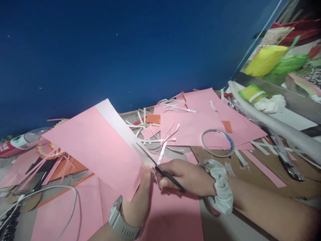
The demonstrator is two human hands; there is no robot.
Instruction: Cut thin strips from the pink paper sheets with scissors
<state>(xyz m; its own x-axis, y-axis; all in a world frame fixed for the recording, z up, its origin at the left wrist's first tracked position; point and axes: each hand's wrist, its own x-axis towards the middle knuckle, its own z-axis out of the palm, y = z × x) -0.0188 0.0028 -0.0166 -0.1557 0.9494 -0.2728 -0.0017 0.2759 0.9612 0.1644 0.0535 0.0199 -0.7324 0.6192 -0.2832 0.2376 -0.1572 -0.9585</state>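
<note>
My left hand (pixel 140 197), with a grey watch on its wrist, grips a large pink sheet of paper (pixel 100 144) by its lower right corner. A white strip (pixel 117 124) runs along that sheet's upper right edge. In my right hand (pixel 185 177) is a pair of scissors (pixel 165 172) with dark handles. Their blades lie at the sheet's right corner, along the white strip, close to my left thumb. A pale scrunchie (pixel 218 187) circles my right wrist. More pink paper (pixel 175 217) lies beneath both hands.
Pink sheets (pixel 190 127), cut strips (pixel 163 140) and a roll of tape (pixel 217 143) cover the table's back. A blue wall (pixel 125 50) rises behind. At left are a bottle (pixel 22 142) and a white cable (pixel 72 201); a white tube (pixel 271 117) and bags (pixel 268 60) are at right.
</note>
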